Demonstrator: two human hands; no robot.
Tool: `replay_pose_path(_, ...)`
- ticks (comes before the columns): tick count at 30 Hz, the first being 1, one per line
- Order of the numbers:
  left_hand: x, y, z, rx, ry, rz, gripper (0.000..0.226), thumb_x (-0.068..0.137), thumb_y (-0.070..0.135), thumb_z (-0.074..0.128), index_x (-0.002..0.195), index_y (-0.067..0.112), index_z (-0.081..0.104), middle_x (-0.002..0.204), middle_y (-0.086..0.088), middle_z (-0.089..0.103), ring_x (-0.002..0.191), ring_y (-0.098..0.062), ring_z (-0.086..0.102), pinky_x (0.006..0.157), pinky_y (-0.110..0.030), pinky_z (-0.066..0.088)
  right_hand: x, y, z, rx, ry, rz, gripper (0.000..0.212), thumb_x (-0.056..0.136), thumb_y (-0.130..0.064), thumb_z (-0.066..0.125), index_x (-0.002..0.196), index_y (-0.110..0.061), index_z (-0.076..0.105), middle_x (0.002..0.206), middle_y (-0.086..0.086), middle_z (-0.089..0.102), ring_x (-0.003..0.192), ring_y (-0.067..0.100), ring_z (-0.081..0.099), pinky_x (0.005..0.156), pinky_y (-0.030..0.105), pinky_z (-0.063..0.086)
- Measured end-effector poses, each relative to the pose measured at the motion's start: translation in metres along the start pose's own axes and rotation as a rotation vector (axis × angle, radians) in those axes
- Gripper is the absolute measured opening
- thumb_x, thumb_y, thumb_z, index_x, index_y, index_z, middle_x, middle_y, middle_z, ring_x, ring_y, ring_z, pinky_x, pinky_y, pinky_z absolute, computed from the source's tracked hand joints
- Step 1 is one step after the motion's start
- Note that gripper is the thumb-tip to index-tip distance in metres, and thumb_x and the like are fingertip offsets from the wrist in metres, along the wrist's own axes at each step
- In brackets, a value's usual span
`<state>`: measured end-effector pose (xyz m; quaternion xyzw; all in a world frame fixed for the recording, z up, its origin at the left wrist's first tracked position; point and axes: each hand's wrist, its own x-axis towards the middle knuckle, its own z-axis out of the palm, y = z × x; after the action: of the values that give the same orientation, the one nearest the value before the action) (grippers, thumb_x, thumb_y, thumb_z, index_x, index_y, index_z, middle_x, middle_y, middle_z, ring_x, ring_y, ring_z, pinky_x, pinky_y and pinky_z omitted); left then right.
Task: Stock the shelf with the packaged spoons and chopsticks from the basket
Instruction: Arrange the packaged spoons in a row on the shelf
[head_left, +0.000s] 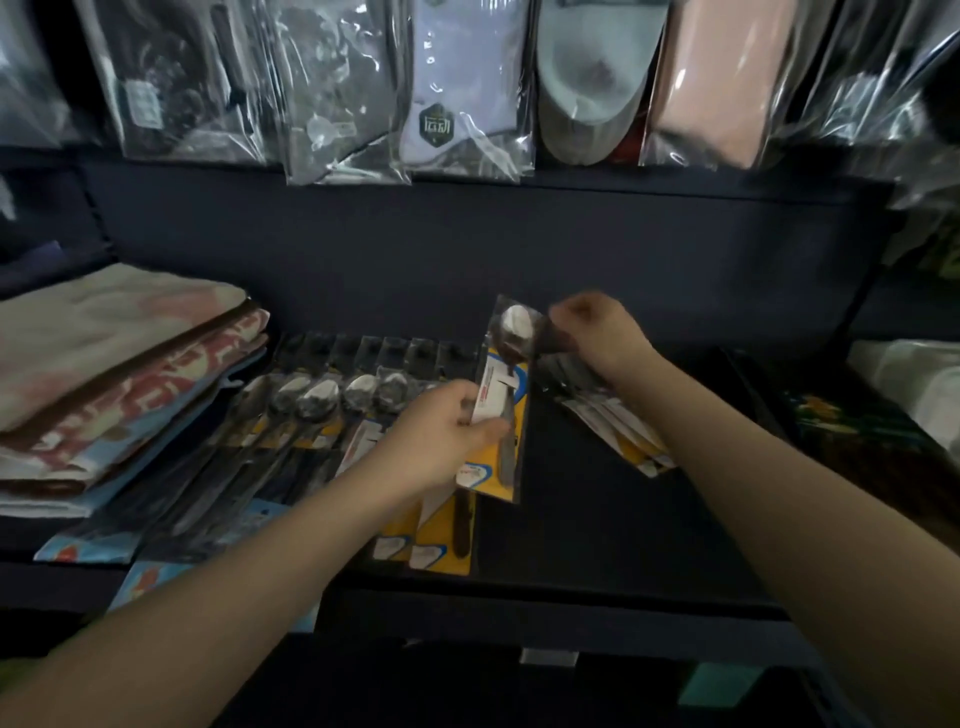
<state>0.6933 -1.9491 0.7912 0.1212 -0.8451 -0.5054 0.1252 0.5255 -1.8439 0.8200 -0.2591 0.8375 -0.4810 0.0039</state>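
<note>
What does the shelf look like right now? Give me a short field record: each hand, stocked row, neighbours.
left hand: pinches one spoon pack at its card, raised at the row's right end
right hand: grips a fanned bundle of packs, fingers by the raised pack's top
stocked row: spoon packs lying overlapped on the shelf
left neighbour: folded towels, stacked
above: bagged socks hanging
basket: not identifiable
</note>
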Motion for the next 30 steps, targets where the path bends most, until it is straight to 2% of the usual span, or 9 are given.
replay_pose_path(2,0.008,-0.001,-0.002,-0.077,0.009,-0.040,0.008,0.087,0.016,0.061,0.090,0.023,0.058,0.086,0.004,0.067,0.085,-0.018,0.067,0.084,-0.040,0.054,0.004,0.023,-0.003,-0.433,-0.106,0.048,0.040,0.089,-0.037,0.056,0.121,-0.012,0.054,0.114,0.005,0.057,0.102,0.021,0.054,0.084,0.031,0.044)
replay_pose_path(6,0.020,-0.004,0.000,-0.095,0.025,-0.067,0.012,0.087,0.016,0.060,0.099,0.019,0.060,0.088,0.006,0.066,0.081,-0.011,0.065,0.073,-0.026,0.053,-0.005,0.056,-0.002,-0.684,-0.411,0.085,0.070,0.090,-0.049,0.046,0.149,-0.025,0.015,0.157,0.006,0.021,0.139,0.031,0.028,0.113,0.045,0.028)
replay_pose_path(9,0.027,-0.007,0.003,-0.119,0.003,-0.090,0.009,0.088,0.017,0.059,0.096,0.020,0.061,0.089,0.002,0.069,0.078,-0.013,0.067,0.067,-0.024,0.053,-0.012,0.060,-0.003,-0.861,-0.418,0.077,0.062,0.096,-0.040,0.035,0.150,-0.026,0.008,0.157,0.005,0.017,0.140,0.033,0.023,0.111,0.048,0.025)
replay_pose_path(15,0.036,-0.008,0.002,-0.122,-0.009,-0.049,0.011,0.088,0.018,0.059,0.098,0.019,0.063,0.083,0.007,0.069,0.071,-0.008,0.066,0.064,-0.023,0.049,-0.050,0.037,0.000,-1.008,-0.471,0.257,0.060,0.094,-0.023,0.041,0.147,-0.011,0.016,0.154,0.012,0.016,0.137,0.035,0.024,0.109,0.047,0.032)
replay_pose_path(18,0.038,-0.009,-0.001,-0.092,-0.038,-0.035,0.008,0.088,0.019,0.060,0.089,0.027,0.061,0.085,0.005,0.069,0.075,-0.011,0.067,0.072,-0.031,0.053,-0.061,0.017,-0.006,-1.071,-0.420,0.263,0.057,0.095,-0.035,0.042,0.144,-0.010,0.027,0.149,0.011,0.027,0.133,0.034,0.031,0.105,0.047,0.035)
replay_pose_path(21,0.040,-0.008,0.001,-0.087,-0.080,-0.016,0.011,0.087,0.019,0.061,0.089,0.029,0.058,0.089,0.002,0.068,0.081,-0.016,0.067,0.080,-0.038,0.054,-0.046,-0.004,-0.010,-0.556,-0.189,0.120,0.054,0.095,-0.046,0.037,0.125,-0.001,0.049,0.124,0.018,0.053,0.113,0.033,0.051,0.092,0.043,0.042)
replay_pose_path(24,0.043,-0.004,0.002,-0.037,-0.113,0.024,0.010,0.086,0.020,0.062,0.089,0.029,0.057,0.086,0.004,0.068,0.078,-0.014,0.066,0.077,-0.036,0.053,-0.027,-0.013,0.001,0.132,-0.153,0.259,0.023,0.095,-0.022,0.047,0.099,-0.002,0.057,0.094,0.019,0.059,0.076,0.024,0.057,0.062,0.033,0.043)
replay_pose_path(27,0.051,-0.005,-0.007,0.257,-0.058,0.192,0.010,0.089,0.024,0.058,0.098,0.019,0.060,0.089,0.001,0.069,0.074,-0.009,0.061,0.069,-0.029,0.050,-0.009,0.000,0.015,0.284,-0.167,0.283,0.017,0.091,0.000,0.047,0.079,-0.010,0.053,0.071,0.014,0.049,0.052,0.014,0.042,0.042,0.020,0.028)
replay_pose_path(30,0.067,-0.008,-0.028,0.653,0.009,0.300,0.027,0.091,0.020,0.055,0.117,0.015,0.058,0.112,-0.001,0.066,0.094,-0.009,0.058,0.078,-0.022,0.044,0.011,0.014,0.012,0.142,-0.031,0.233,0.014,0.087,0.003,0.049,0.080,-0.008,0.053,0.074,0.018,0.051,0.051,0.017,0.041,0.047,0.023,0.030)
